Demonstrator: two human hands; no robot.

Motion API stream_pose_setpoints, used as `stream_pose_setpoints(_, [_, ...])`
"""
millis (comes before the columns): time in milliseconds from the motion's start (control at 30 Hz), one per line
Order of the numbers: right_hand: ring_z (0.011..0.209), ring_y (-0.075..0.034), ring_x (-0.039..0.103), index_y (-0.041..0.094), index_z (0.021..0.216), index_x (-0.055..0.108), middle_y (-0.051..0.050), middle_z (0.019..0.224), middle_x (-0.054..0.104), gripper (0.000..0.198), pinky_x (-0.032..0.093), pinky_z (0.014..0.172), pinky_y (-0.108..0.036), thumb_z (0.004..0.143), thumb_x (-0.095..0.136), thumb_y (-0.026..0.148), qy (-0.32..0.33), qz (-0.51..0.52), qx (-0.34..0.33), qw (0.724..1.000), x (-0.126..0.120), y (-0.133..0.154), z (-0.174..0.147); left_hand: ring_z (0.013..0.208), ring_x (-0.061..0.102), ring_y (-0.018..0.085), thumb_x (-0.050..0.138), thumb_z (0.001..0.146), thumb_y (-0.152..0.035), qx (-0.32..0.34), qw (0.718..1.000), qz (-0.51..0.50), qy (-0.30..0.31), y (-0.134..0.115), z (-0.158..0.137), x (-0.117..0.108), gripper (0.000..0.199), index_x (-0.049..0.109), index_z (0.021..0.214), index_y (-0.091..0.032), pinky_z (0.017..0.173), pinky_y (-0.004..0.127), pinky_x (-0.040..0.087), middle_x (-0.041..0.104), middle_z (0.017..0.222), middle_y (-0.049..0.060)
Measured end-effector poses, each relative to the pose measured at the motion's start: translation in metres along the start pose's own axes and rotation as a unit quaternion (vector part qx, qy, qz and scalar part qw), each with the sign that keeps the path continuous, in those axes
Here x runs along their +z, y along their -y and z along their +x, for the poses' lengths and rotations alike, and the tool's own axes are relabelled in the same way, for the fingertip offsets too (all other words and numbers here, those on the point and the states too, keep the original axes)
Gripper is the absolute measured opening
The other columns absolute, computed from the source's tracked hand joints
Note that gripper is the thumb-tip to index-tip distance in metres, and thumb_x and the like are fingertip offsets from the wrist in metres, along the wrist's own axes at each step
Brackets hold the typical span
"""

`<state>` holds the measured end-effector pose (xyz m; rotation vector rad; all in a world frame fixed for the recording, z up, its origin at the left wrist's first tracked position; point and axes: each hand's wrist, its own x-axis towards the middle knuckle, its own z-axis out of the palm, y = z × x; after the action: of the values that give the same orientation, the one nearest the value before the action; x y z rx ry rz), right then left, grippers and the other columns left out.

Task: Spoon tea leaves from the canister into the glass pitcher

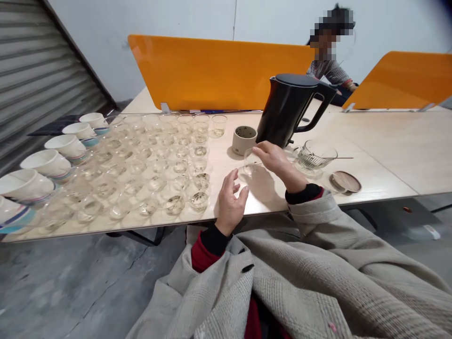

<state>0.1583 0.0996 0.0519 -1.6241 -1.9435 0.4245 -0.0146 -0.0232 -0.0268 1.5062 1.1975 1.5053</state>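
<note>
Right hand [273, 157]: fingers curled loosely over the rim of a small clear glass cup [251, 165], fingertips touching its edge; whether the cup is truly pinched or only touched cannot be told. The cup stands upright on the pale wood-grain table [381, 141], just in front of the black kettle [286, 110] and beside a squat beige ceramic jar [243, 139] with dark contents.

Left hand [230, 201]: open, fingers spread and slightly bent, holding nothing; it hovers near the table's front edge, close to the nearest glass cups [198, 200].

Left of the hands: many small clear glass cups in rows, smooth and thin-walled, several with a pale liquid and dark flecks at the bottom. Further left, a line of white bowls [47, 163] with coloured bands near the base.

Right of the kettle: a ribbed glass pitcher [314, 157], transparent, with a thin rod across it. Near it a round brown lid [346, 181], matte, lying flat.

Behind: glossy orange dividers [212, 70]. A second person [330, 70] sits beyond them. Sleeves are grey checked wool over black and red cuffs
</note>
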Motion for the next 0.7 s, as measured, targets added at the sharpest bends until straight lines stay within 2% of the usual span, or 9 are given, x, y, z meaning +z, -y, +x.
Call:
stream_pose_setpoints(100, [0.101,-0.028,0.071,0.018,0.106,0.074,-0.012,0.111,0.079,0.026,0.053,0.089,-0.039,0.097,0.055,0.033,0.036,-0.018,-0.008,0.999,0.003,0.001,-0.006,0.154,0.049,0.032,0.063,0.096,-0.024,0.017,0.997,0.061,0.050,0.005,0.004,0.002,0.067,0.044,0.160,-0.024,0.119,0.054,0.053,0.049,0.166,0.017])
stream_pose_setpoints(233, [0.088,-0.025,0.069,0.017,0.101,0.074,-0.010,0.099,0.078,0.024,0.050,0.077,-0.035,0.095,0.053,0.027,0.054,-0.020,-0.007,0.998,-0.003,-0.003,-0.013,0.157,0.045,0.034,0.064,0.092,-0.023,0.063,0.980,0.160,0.105,0.007,0.007,0.006,0.071,0.046,0.161,-0.019,0.130,0.059,0.039,0.050,0.167,0.018])
stream_pose_setpoints(367, [0.088,-0.025,0.069,0.019,0.097,0.075,-0.008,0.098,0.078,0.023,0.049,0.079,-0.035,0.096,0.053,0.026,0.067,-0.024,-0.008,0.997,-0.009,-0.003,-0.022,0.151,0.053,0.033,0.061,0.095,-0.024,0.070,0.974,0.182,0.115,0.005,0.006,0.005,0.066,0.048,0.159,-0.021,0.129,0.058,0.041,0.056,0.163,0.015])
stream_pose_setpoints(433, [0.097,-0.027,0.071,0.020,0.103,0.077,-0.009,0.106,0.080,0.027,0.052,0.086,-0.038,0.099,0.052,0.029,0.057,-0.029,-0.011,0.998,-0.012,-0.003,-0.028,0.148,0.055,0.033,0.060,0.096,-0.025,0.069,0.974,0.185,0.112,0.003,0.005,0.003,0.063,0.049,0.158,-0.020,0.127,0.058,0.042,0.059,0.160,0.015])
stream_pose_setpoints(567, [0.119,-0.032,0.071,0.018,0.129,0.075,-0.012,0.131,0.076,0.040,0.053,0.104,-0.046,0.102,0.056,0.040,-0.043,-0.013,-0.018,0.999,-0.038,-0.005,-0.047,0.150,0.054,0.033,0.060,0.098,-0.028,0.058,0.979,0.175,0.091,0.004,0.003,0.000,0.061,0.048,0.158,-0.018,0.127,0.056,0.043,0.058,0.160,0.018])
stream_pose_setpoints(700, [0.118,-0.030,0.072,0.024,0.128,0.075,-0.008,0.131,0.076,0.038,0.057,0.104,-0.047,0.102,0.058,0.047,-0.172,0.005,-0.032,0.985,-0.092,-0.019,-0.090,0.149,0.054,0.032,0.061,0.100,-0.031,0.051,0.983,0.157,0.082,0.007,0.001,-0.002,0.060,0.048,0.158,-0.019,0.124,0.055,0.046,0.057,0.159,0.018])
